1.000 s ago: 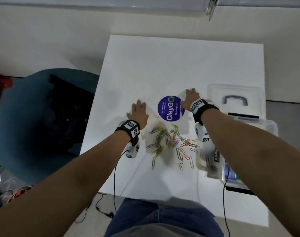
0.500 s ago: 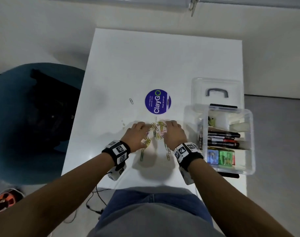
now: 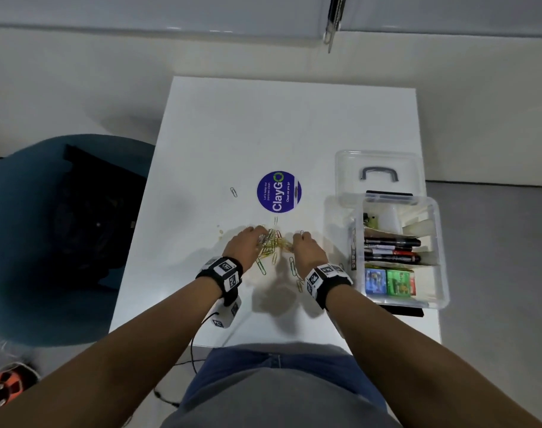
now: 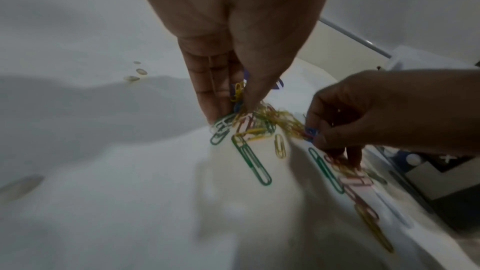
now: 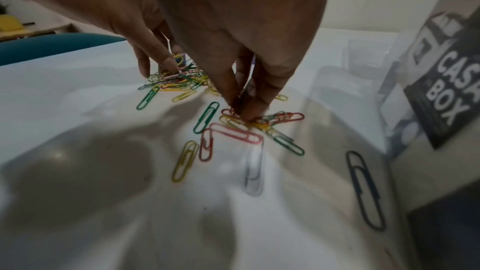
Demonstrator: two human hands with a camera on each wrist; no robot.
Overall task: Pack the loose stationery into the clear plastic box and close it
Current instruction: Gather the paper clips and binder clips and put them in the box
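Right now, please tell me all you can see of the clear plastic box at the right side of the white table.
The clear plastic box stands open near the table's right edge, right of the scattered paper clips. Its walls are transparent, with rounded corners. Its clear lid, carrying a dark handle, lies behind it. Inside lie dark markers, a blue packet and a green packet and some pale items at the far end. Neither hand touches it.
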